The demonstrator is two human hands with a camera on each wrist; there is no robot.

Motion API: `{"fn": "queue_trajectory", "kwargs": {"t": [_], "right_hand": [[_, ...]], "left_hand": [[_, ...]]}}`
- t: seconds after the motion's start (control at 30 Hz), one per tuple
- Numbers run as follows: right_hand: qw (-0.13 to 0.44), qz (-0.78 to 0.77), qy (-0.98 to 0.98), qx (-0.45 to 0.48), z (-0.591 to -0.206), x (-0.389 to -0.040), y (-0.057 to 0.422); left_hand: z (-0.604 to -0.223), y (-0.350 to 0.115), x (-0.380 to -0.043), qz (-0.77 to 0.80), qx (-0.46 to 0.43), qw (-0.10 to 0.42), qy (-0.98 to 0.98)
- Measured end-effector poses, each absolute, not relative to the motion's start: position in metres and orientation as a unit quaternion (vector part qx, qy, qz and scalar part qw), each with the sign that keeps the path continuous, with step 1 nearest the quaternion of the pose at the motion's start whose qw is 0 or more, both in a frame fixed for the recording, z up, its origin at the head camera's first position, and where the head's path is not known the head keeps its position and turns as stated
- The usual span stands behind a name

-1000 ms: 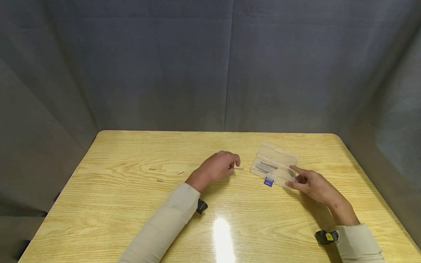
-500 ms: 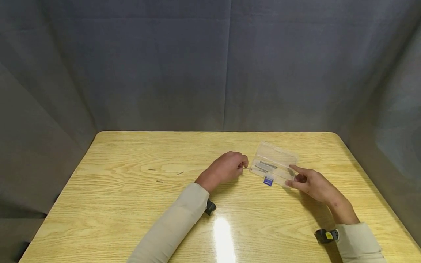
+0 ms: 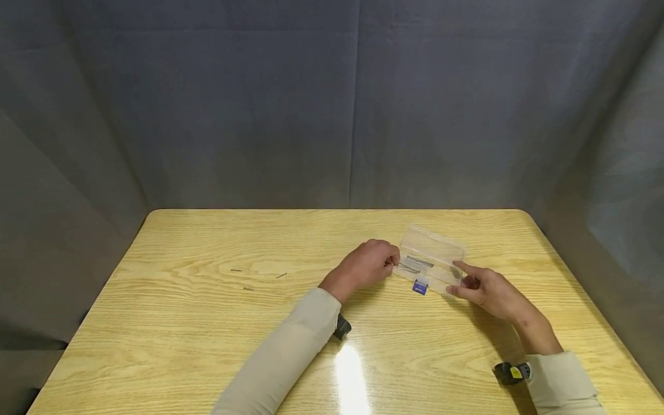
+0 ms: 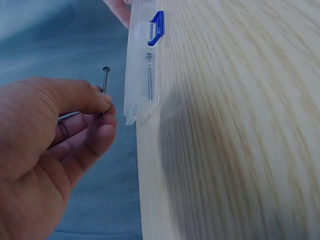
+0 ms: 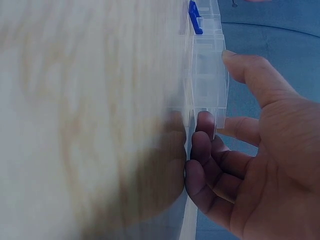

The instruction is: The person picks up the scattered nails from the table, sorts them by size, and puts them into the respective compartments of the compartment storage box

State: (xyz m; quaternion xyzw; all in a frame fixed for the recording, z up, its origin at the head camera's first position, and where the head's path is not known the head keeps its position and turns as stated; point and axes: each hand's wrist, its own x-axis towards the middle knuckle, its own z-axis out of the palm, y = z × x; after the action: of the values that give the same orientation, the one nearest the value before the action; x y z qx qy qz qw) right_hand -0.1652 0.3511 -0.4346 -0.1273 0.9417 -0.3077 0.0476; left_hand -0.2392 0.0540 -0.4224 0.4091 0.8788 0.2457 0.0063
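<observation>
My left hand [image 3: 367, 264] pinches a thin metal nail [image 4: 105, 80] between thumb and fingers; its round head points toward the box. The hand is at the left end of a clear plastic box [image 3: 437, 245], whose lid stands open toward the back. Several nails [image 3: 420, 261] lie inside the box's left part. A blue latch [image 3: 420, 287] sits on its front edge. My right hand [image 3: 490, 293] holds the box's right end, thumb at the front and index finger at the back. In the right wrist view, the other fingers curl beside the box end [image 5: 207, 75].
Three loose nails lie apart on the left of the wooden table [image 3: 207, 346]: one nail [image 3: 236, 270] farther back, another nail [image 3: 281, 275] to its right, and a nail [image 3: 249, 289] nearer the front. A grey curtain [image 3: 249, 115] hangs behind the table.
My left hand has moved right with the nail, from beside the box to its left end. The right hand has stayed on the box. The view has shifted slightly.
</observation>
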Motion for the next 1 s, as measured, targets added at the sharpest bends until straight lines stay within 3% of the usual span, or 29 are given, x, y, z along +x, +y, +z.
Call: {"fn": "queue_trajectory", "kwargs": {"t": [1.0], "right_hand": [[0.045, -0.335, 0.932, -0.131, -0.437, -0.165, 0.352]], "left_hand": [[-0.417, 0.083, -0.244, 0.234, 0.380, 0.001, 0.895]]}}
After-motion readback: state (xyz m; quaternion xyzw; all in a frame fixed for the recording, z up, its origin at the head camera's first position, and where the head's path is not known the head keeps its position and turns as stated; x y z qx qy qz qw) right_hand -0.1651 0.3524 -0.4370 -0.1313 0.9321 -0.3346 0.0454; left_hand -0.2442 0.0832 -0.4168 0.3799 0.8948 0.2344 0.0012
